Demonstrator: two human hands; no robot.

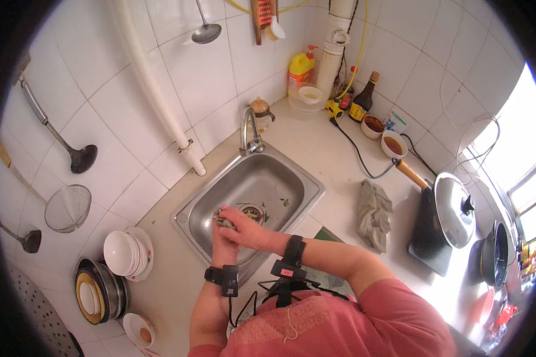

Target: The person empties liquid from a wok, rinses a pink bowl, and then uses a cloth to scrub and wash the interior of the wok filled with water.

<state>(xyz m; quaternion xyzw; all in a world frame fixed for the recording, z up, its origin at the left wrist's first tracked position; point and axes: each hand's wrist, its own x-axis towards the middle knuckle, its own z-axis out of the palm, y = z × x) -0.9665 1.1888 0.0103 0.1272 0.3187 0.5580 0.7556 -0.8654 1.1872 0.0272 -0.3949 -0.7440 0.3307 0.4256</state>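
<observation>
Over the near-left part of a stainless steel sink (277, 178), my two hands are pressed together around a small, greyish, crumpled thing (225, 222), which looks like a rag. My right hand (246, 230) lies across the top of it. Below and to the left, my left hand (224, 246) grips it too, its fingers partly hidden. Bits of green leaf (284, 202) and pale scraps lie in the basin around the drain strainer (253, 213). The curved chrome faucet (249, 129) stands at the sink's far corner, with no water seen running.
A grey-green cloth (374, 214) lies right of the sink, near a lidded wok (454, 209) on a dark cooktop. Stacked white bowls (121, 253) and nested pans (116, 290) stand at left. Sauce bowls (393, 144), a bottle (364, 100) and a black cord (359, 156) occupy the back right.
</observation>
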